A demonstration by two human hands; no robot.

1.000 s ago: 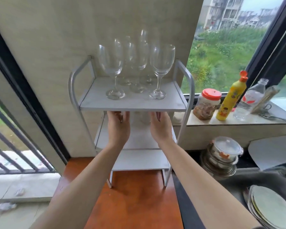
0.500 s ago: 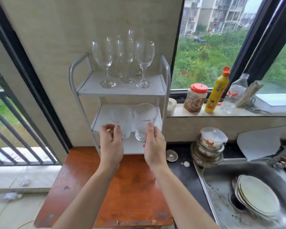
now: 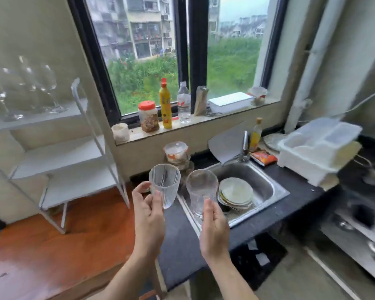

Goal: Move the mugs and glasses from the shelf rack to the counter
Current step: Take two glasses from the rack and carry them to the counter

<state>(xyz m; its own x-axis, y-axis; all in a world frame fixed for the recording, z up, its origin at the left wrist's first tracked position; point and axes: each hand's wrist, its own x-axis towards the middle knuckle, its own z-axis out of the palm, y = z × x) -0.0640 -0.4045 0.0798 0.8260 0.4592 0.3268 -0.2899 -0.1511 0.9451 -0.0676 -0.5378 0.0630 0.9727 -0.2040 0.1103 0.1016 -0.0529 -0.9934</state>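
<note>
**Status: Two Glasses Held Clear of the Rack, Over the Sink Edge**

1. Left hand: I see its fingers clamped on a ribbed clear drinking glass, gripping the lower part. The glass is upright, tilted slightly, and touches no surface.

2. Right hand: its fingers are clamped on the base of a smooth clear tall glass, which is also upright and in the air. The two glasses are just beside each other and do not touch.

3. Position of the load: both glasses hang over the left edge of the dark stone tabletop, at the left rim of the stainless steel sink. A stack of pale round plates lies in the sink, just right of the tall glass.

4. White three-tier shelf rack: it stands at the far edge of the orange-brown wooden tabletop, against the wall and well apart from the hands. Clear stemmed wine glasses stand on its top shelf; they are blurred, so I cannot count them.

5. Window sill: a red-lidded jar, a yellow squeeze bottle and a clear plastic bottle stand in a row.

6. A white plastic dish drainer sits at the far right corner of the dark tabletop.
</note>
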